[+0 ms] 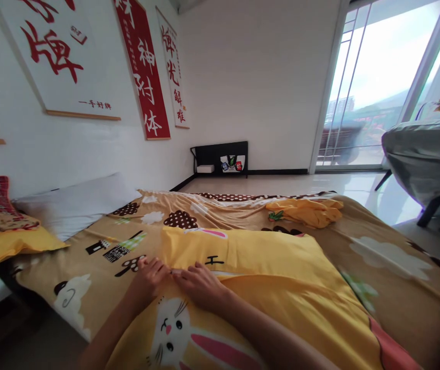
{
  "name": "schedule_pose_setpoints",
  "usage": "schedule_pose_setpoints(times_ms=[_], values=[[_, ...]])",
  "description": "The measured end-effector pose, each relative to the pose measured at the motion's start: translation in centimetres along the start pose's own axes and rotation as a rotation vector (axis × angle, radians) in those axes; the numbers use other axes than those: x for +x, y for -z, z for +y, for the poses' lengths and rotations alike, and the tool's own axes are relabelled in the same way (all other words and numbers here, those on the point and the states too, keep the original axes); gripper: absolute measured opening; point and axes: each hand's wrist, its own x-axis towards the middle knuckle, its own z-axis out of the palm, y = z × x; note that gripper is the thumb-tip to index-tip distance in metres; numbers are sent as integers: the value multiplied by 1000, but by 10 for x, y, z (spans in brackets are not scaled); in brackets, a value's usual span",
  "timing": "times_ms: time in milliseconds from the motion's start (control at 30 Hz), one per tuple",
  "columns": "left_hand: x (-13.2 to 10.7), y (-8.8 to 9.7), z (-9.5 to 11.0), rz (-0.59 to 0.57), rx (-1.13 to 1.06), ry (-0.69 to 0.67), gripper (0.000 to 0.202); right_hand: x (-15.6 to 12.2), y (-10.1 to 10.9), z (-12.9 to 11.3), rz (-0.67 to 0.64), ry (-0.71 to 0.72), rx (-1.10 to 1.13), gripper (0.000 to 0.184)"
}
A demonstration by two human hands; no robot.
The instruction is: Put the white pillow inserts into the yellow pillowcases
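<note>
A yellow pillowcase point(277, 308) with a printed white rabbit lies across the bed in front of me. A slit-like opening with a pale strip runs across it from where my hands meet. My left hand point(151, 277) is closed on the fabric at the left end of this opening. Right beside it, my right hand point(196, 282) pinches the edge of the same opening, fingertips almost touching the left ones. A tiny dark spot shows between the fingertips, too small to name. Beneath lies a tan bedsheet point(115, 277) with cloud and sheep prints.
A crumpled orange-yellow cloth point(312, 211) lies on the sheet's far right part. At left are a white pillow point(84, 203) and a yellow-and-red pillow point(7, 246). A low black stand point(220, 151) is by the far wall. A covered grey chair point(423, 154) stands right, near the glass door.
</note>
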Motion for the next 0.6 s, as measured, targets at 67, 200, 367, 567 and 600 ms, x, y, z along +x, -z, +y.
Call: schedule_pose_setpoints(times_ms=[67,200,367,567,600], values=[[-6,1,-3,98,56,-87,34,-5,-1,0,31,-20,-11,26],[-1,2,3,204,29,-30,26,-12,-4,0,50,-46,-20,32],[15,-1,14,161,-53,-53,30,-10,-6,-1,23,-36,-8,35],[24,8,22,-261,-127,287,25,-8,-4,-3,-19,-39,-10,26],[25,11,24,-351,-139,313,24,-8,-3,-3,-26,-40,-6,23]])
